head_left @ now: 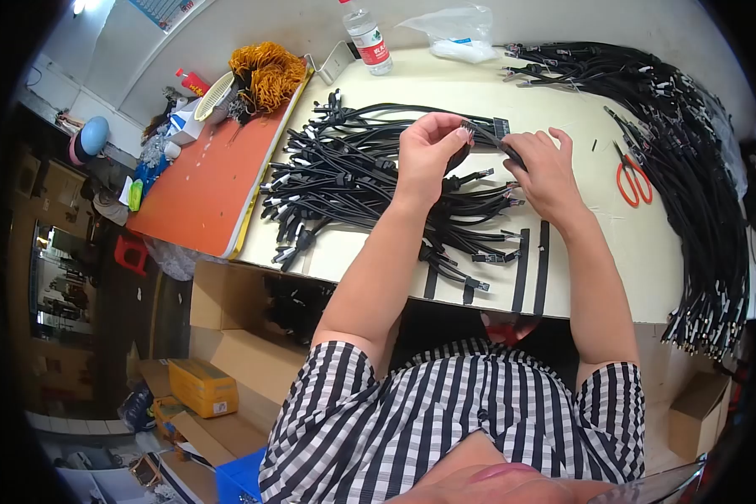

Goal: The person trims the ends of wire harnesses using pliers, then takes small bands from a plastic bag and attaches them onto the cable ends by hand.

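Over the middle of the pale tabletop, my left hand (425,158) is closed in a pinch on a black cable (482,134), close to small wire ends. My right hand (548,172) has its thumb and forefinger closed on the same dark length, its other fingers raised. What exactly lies under the fingertips is partly hidden. Beneath and left of my hands spreads a pile of black cables (344,181) with white and black connectors. Just behind the hands a dark strip (501,126) lies on the table.
Orange-handled scissors (634,183) lie on the right, beside a large cable heap (701,210) hanging over the table edge. At the back stand a water bottle (370,42) and plastic bag (458,34). An orange board (202,185) adjoins on the left; cardboard boxes (252,370) sit below.
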`<state>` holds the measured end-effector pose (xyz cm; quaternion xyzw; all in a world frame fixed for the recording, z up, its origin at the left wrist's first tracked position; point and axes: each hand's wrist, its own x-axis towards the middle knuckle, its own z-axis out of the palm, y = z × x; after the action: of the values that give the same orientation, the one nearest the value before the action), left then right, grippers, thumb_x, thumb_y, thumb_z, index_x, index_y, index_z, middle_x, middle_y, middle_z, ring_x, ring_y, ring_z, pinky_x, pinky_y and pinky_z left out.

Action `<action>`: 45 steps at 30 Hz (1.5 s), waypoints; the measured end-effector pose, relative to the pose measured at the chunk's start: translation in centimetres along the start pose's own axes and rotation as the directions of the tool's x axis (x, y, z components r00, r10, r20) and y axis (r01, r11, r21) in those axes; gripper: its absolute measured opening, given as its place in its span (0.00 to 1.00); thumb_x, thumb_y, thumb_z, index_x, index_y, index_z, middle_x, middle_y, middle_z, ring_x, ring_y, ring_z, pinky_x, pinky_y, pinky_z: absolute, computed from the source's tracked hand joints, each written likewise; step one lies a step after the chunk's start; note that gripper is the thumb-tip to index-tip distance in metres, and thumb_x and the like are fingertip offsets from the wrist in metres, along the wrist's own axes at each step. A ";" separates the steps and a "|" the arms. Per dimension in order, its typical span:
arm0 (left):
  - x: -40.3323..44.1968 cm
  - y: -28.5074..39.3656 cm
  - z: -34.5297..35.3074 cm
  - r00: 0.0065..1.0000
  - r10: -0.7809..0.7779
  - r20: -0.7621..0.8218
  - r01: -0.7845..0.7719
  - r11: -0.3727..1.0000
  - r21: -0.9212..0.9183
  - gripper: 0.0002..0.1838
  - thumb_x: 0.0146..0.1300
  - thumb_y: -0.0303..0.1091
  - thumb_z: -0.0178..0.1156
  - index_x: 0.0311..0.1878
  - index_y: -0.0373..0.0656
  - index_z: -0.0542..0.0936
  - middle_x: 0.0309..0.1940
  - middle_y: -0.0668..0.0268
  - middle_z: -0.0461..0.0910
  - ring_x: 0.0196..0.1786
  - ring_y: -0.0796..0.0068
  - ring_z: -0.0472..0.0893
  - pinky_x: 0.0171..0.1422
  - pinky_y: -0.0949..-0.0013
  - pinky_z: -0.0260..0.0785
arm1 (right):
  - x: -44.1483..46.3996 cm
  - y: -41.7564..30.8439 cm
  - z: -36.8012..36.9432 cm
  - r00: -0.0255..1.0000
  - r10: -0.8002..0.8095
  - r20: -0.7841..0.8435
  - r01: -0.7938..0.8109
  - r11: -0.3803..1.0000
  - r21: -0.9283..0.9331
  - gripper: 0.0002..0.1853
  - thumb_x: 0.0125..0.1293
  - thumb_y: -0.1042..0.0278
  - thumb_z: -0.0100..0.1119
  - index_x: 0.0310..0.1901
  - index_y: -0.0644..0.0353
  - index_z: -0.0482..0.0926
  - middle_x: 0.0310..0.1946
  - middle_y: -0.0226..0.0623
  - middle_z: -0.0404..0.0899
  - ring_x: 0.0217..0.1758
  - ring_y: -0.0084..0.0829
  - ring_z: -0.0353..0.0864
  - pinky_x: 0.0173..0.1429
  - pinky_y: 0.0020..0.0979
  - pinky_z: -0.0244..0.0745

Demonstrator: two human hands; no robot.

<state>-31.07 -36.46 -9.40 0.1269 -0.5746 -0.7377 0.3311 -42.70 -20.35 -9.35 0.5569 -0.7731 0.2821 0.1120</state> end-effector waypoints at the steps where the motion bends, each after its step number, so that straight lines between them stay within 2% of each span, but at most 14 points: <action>1: 0.0 0.0 0.0 1.000 0.000 -0.001 0.000 1.000 0.000 0.07 0.62 0.22 0.63 0.43 0.33 0.81 0.33 0.65 0.84 0.34 0.80 0.82 0.42 0.78 0.74 | 0.1 0.0 -0.1 0.999 0.037 0.030 -0.037 0.999 0.018 0.13 0.63 0.69 0.61 0.50 0.54 0.77 0.42 0.31 0.80 0.50 0.31 0.75 0.72 0.44 0.49; 10: 0.0 -0.3 -0.1 0.999 0.036 0.008 -0.035 0.998 -0.044 0.04 0.65 0.27 0.62 0.36 0.36 0.80 0.28 0.66 0.82 0.30 0.83 0.78 0.37 0.79 0.71 | -0.1 -0.2 0.1 0.999 -0.045 -0.031 0.045 0.999 0.008 0.10 0.63 0.69 0.62 0.46 0.56 0.78 0.37 0.30 0.81 0.44 0.32 0.76 0.67 0.43 0.54; 15: -0.2 0.3 -0.4 0.987 -0.152 0.053 0.161 0.936 -0.312 0.05 0.68 0.28 0.60 0.36 0.38 0.79 0.27 0.68 0.80 0.28 0.80 0.77 0.36 0.77 0.71 | 0.1 -0.6 0.0 0.993 -0.097 -0.067 0.101 0.993 0.062 0.10 0.62 0.69 0.63 0.44 0.57 0.78 0.36 0.30 0.80 0.43 0.32 0.76 0.66 0.42 0.54; 18: 0.1 0.3 -0.5 0.998 -0.047 0.040 0.058 0.941 -0.333 0.04 0.68 0.29 0.59 0.37 0.39 0.80 0.28 0.69 0.80 0.31 0.79 0.78 0.37 0.75 0.72 | 0.0 -0.5 -0.6 0.986 -0.135 -0.096 0.144 0.984 0.103 0.11 0.61 0.70 0.63 0.46 0.55 0.79 0.35 0.31 0.80 0.42 0.32 0.75 0.66 0.40 0.54; 20: 0.5 1.2 -1.5 0.998 0.025 0.060 -0.006 0.955 -0.295 0.04 0.69 0.30 0.59 0.38 0.40 0.80 0.31 0.67 0.82 0.34 0.78 0.78 0.41 0.76 0.71 | -0.5 1.0 -3.0 0.980 -0.115 0.165 0.056 0.944 0.325 0.12 0.58 0.74 0.63 0.45 0.55 0.81 0.34 0.35 0.80 0.42 0.35 0.75 0.63 0.37 0.58; 24: 0.2 1.3 -1.6 0.902 -0.158 0.402 0.050 0.963 0.266 0.10 0.71 0.34 0.55 0.44 0.38 0.81 0.42 0.66 0.84 0.46 0.79 0.78 0.56 0.72 0.69 | -0.8 2.9 -7.5 0.842 0.122 0.526 -0.343 0.873 0.347 0.12 0.53 0.74 0.61 0.41 0.58 0.84 0.31 0.41 0.79 0.41 0.39 0.75 0.49 0.36 0.68; 28: -0.8 2.1 -0.3 0.615 -0.494 0.615 -0.103 0.723 0.683 0.12 0.67 0.38 0.59 0.40 0.40 0.86 0.32 0.66 0.84 0.38 0.78 0.79 0.51 0.72 0.70 | -1.4 5.5 -5.7 0.916 0.314 0.249 -0.312 0.949 -0.049 0.12 0.56 0.71 0.60 0.43 0.58 0.82 0.33 0.44 0.80 0.39 0.39 0.75 0.49 0.34 0.69; 31: -1.0 2.2 0.2 0.552 -0.542 0.633 -0.073 0.725 0.685 0.11 0.66 0.36 0.60 0.38 0.39 0.85 0.29 0.67 0.84 0.37 0.78 0.81 0.49 0.69 0.72 | -1.1 6.8 -4.2 0.923 0.385 0.015 -0.384 0.916 0.115 0.11 0.60 0.70 0.57 0.45 0.60 0.80 0.34 0.40 0.80 0.39 0.34 0.77 0.49 0.29 0.69; 33: -0.4 0.6 0.7 0.772 -0.519 0.366 0.221 0.760 0.612 0.08 0.64 0.32 0.60 0.35 0.37 0.83 0.29 0.68 0.84 0.38 0.77 0.83 0.47 0.67 0.74 | -0.7 7.4 -3.1 0.914 0.386 0.127 -0.381 0.707 0.596 0.11 0.62 0.71 0.56 0.45 0.63 0.77 0.34 0.34 0.78 0.39 0.26 0.76 0.48 0.25 0.69; 34: -0.1 0.2 1.5 0.914 -0.352 0.203 0.112 0.697 0.708 0.04 0.61 0.26 0.60 0.34 0.36 0.82 0.28 0.64 0.84 0.36 0.68 0.85 0.45 0.63 0.76 | -0.6 7.2 -2.4 0.899 0.417 0.135 -0.392 0.627 0.673 0.09 0.62 0.73 0.54 0.43 0.64 0.76 0.31 0.29 0.76 0.37 0.21 0.75 0.45 0.23 0.68; 35: 0.5 -0.2 1.7 0.961 -0.125 0.246 -0.169 0.440 0.882 0.07 0.57 0.24 0.63 0.40 0.38 0.81 0.37 0.61 0.83 0.39 0.66 0.84 0.44 0.65 0.76 | -0.5 7.2 -1.8 0.898 0.420 0.134 -0.392 0.622 0.677 0.09 0.62 0.73 0.54 0.43 0.64 0.76 0.31 0.29 0.76 0.37 0.21 0.75 0.45 0.23 0.68; 37: 1.6 -1.4 1.9 0.903 0.204 0.378 -0.407 0.126 0.905 0.19 0.53 0.28 0.67 0.51 0.44 0.80 0.46 0.59 0.80 0.51 0.60 0.80 0.54 0.59 0.71 | -0.4 7.0 -1.0 0.881 0.416 0.225 -0.425 0.488 0.762 0.07 0.63 0.74 0.54 0.43 0.62 0.76 0.30 0.28 0.76 0.35 0.20 0.73 0.42 0.22 0.68; 40: 3.4 -2.2 3.1 0.921 -0.041 0.387 -0.389 -0.128 0.912 0.30 0.51 0.34 0.71 0.60 0.48 0.77 0.51 0.60 0.77 0.59 0.58 0.74 0.62 0.56 0.64 | -0.4 6.8 0.2 0.880 0.417 0.230 -0.433 0.501 0.749 0.07 0.63 0.73 0.55 0.42 0.61 0.76 0.28 0.27 0.75 0.34 0.19 0.72 0.41 0.23 0.67; 45: 4.8 -2.3 3.0 0.888 -0.064 0.455 -0.460 -0.095 0.883 0.30 0.51 0.38 0.71 0.60 0.53 0.78 0.48 0.61 0.77 0.55 0.58 0.75 0.61 0.55 0.64 | -0.3 6.6 0.3 0.888 0.419 0.190 -0.419 0.565 0.711 0.07 0.64 0.73 0.55 0.43 0.61 0.76 0.28 0.27 0.74 0.33 0.18 0.71 0.42 0.22 0.67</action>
<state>-37.17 -36.95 -9.70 0.1009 -0.9856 -0.0344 0.1315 -48.67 -18.82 -11.84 0.3544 -0.7023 0.5870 -0.1913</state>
